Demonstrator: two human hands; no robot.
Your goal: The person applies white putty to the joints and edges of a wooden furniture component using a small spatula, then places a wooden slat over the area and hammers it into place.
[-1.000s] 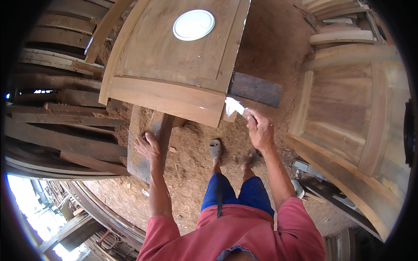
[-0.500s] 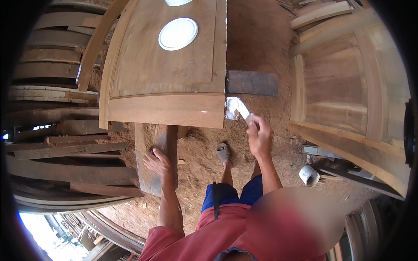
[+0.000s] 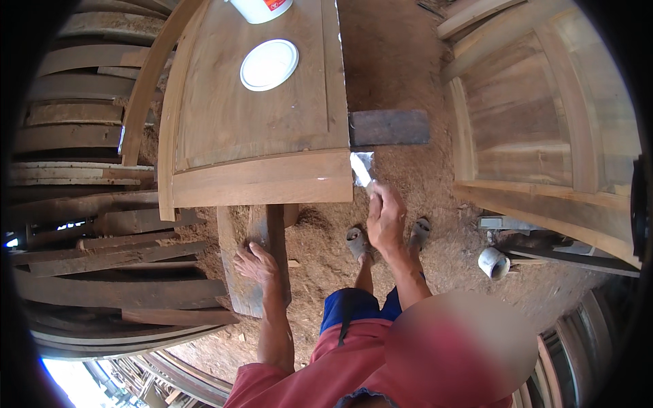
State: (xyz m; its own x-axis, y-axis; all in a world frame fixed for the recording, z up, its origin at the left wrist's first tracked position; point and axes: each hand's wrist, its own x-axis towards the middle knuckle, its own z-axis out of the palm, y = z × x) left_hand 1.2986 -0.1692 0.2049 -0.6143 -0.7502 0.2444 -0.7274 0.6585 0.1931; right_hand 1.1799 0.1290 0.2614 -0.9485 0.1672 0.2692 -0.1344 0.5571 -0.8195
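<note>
My right hand [image 3: 387,214] is closed round the handle of a putty knife [image 3: 362,168]. White paste covers much of its blade, which is against or right beside the right edge of a brown wooden door [image 3: 262,180], near the corner closest to me. My left hand [image 3: 258,264] has its fingers apart and holds nothing. It is over a thick wooden beam [image 3: 235,289] that juts out from under the door; whether it touches the beam I cannot tell. On the door lie a round white lid [image 3: 270,64] and, farther off, a white bucket [image 3: 255,9], cut by the frame.
Stacked timber [image 3: 115,292] fills the left side, and a long board [image 3: 146,95] slants beside the door. Another panelled door [image 3: 524,136] leans at the right. Below it lies a white pail [image 3: 494,264] on the brown floor. A dark block [image 3: 391,127] sticks out from beneath the door.
My right hand has brought the putty knife left and slightly down, closer to the door's edge. More of the bucket shows as the view shifts. My left hand remains over the beam.
</note>
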